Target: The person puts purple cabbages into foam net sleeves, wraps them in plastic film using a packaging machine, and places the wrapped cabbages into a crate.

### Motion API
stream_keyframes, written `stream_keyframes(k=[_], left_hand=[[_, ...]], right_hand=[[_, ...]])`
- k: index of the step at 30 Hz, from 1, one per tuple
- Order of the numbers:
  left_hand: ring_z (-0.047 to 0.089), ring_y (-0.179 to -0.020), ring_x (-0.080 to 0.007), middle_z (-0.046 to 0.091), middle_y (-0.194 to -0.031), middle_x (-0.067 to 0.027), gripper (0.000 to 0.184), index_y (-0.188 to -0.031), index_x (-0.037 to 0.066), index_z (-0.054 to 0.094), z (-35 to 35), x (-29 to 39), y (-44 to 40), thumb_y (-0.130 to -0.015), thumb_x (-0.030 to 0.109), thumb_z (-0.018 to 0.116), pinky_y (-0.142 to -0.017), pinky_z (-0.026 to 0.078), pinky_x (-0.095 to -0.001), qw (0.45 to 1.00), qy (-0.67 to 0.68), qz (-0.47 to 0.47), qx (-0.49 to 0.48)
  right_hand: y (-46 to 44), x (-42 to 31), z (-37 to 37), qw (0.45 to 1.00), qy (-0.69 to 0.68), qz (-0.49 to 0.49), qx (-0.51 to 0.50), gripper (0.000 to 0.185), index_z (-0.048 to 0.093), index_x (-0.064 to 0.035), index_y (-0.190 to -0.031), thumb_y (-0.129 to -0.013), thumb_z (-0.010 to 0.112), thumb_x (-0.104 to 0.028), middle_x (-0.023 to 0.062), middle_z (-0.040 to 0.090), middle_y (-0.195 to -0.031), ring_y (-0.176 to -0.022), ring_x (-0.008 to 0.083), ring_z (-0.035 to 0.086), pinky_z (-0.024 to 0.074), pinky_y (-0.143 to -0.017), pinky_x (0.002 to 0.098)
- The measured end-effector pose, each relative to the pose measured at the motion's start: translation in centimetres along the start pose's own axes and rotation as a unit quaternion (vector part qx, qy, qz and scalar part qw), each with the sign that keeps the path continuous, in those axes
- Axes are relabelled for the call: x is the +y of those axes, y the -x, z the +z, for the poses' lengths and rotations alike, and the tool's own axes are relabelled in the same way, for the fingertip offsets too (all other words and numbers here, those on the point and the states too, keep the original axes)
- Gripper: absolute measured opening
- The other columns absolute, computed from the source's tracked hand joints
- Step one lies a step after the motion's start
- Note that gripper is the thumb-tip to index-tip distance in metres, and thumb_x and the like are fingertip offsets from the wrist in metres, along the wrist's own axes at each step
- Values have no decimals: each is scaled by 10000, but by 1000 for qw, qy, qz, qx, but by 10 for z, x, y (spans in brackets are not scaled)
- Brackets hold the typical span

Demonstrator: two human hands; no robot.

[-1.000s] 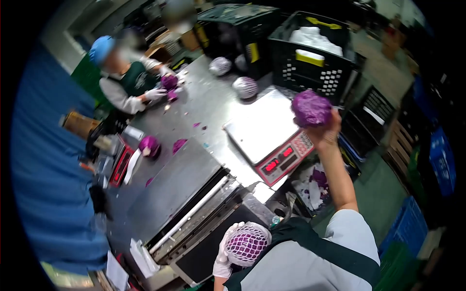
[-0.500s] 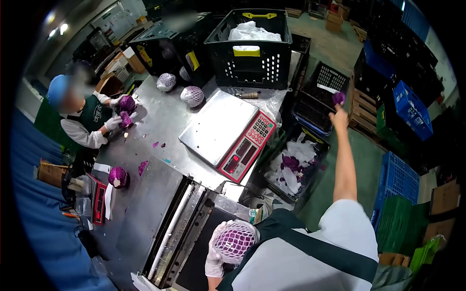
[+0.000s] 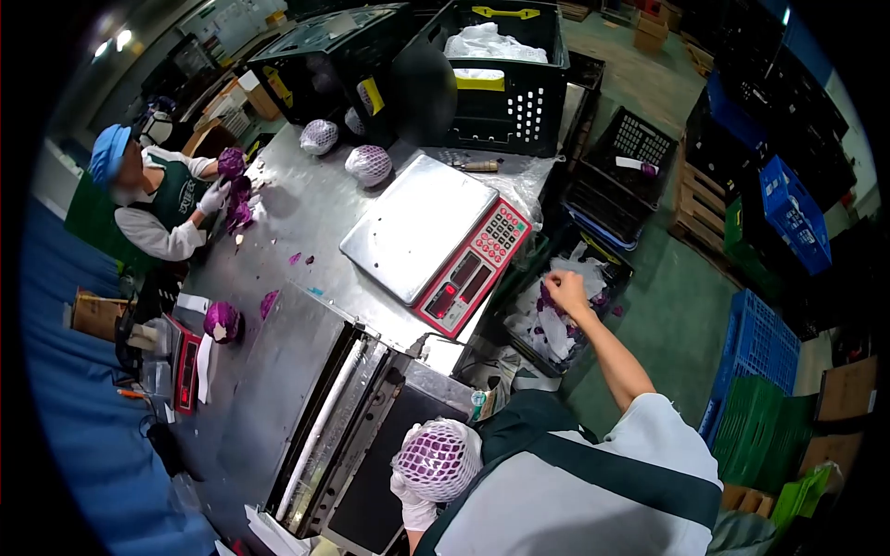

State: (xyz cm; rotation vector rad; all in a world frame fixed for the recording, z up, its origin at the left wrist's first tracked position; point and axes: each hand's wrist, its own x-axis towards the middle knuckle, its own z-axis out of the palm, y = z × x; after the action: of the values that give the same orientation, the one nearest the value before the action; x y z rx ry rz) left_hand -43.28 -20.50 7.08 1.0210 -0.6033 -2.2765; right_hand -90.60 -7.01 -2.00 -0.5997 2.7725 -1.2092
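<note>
My left hand (image 3: 414, 505), in a white glove, holds a purple cabbage in white netting (image 3: 437, 461) close to my chest, at the bottom. My bare right hand (image 3: 566, 293) is over a dark bin (image 3: 535, 360) of purple leaves and white scraps. Its fingers are bent together, and whatever is between them is too small to make out. Left of it, a red-and-silver scale (image 3: 422, 232) stands with a bare plate on the metal table (image 3: 306, 222). A purple piece (image 3: 650, 170) lies in a black crate (image 3: 623, 157) farther off.
A co-worker (image 3: 171, 190) in a blue cap handles purple cabbage at the left. Two netted cabbages (image 3: 369, 166) sit behind the scale, near a large black crate (image 3: 501, 102). A second scale (image 3: 186, 371) is at left. Blue crates (image 3: 756, 347) stand at right.
My right hand, earlier holding a purple cabbage near the scale, reached out over the black crate, then came back to the scrap bin without the cabbage. My left hand still holds the netted cabbage.
</note>
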Motion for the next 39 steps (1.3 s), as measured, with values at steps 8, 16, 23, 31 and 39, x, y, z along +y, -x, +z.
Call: stream_keyframes(k=[8, 16, 23, 31, 39], left_hand=[[461, -1169, -279, 482, -1271, -157, 654, -1245, -30, 449, 9, -7, 28, -842, 485, 470, -1022, 338, -420, 993, 83, 87, -15], [521, -1093, -248, 527, -1219, -139, 657, -1239, -18, 462, -42, -13, 134, -796, 461, 536, -972, 394, -390, 868, 201, 447, 73], [547, -1045, -291, 556, -1161, -163, 487, -1129, 8, 536, -129, -81, 332, -879, 390, 369, -929, 437, -426, 558, 292, 618, 470], [578, -998, -224, 602, -1092, -110, 428, -1147, 16, 547, -201, -172, 414, -850, 322, 509, -881, 457, -353, 566, 281, 489, 601], [597, -964, -209, 608, -1100, -93, 553, -1197, 29, 514, -319, -176, 302, -915, 487, 386, -884, 459, -327, 833, 328, 145, 422]], right_hand=[[38, -236, -33, 931, -260, -233, -104, 93, 640, 23, -884, -817, 625, -39, 46, 639, -725, -629, 77, 579, 465, -576, 217], [209, -312, 61, 684, -174, -455, -542, 108, 643, 26, -845, -799, 645, -71, 104, 642, -730, -648, 143, 605, 466, -630, 256], [312, -325, 62, 491, -115, -524, -686, 89, 642, 18, -827, -769, 657, -48, 143, 647, -762, -631, 244, 625, 485, -586, 297], [367, -345, 75, 480, -42, -542, -688, 104, 646, 12, -855, -778, 652, -57, 139, 645, -743, -616, 218, 630, 482, -576, 281], [383, -348, 69, 495, -26, -531, -687, 103, 650, -2, -861, -773, 653, -56, 137, 654, -789, -655, 232, 637, 494, -573, 283]])
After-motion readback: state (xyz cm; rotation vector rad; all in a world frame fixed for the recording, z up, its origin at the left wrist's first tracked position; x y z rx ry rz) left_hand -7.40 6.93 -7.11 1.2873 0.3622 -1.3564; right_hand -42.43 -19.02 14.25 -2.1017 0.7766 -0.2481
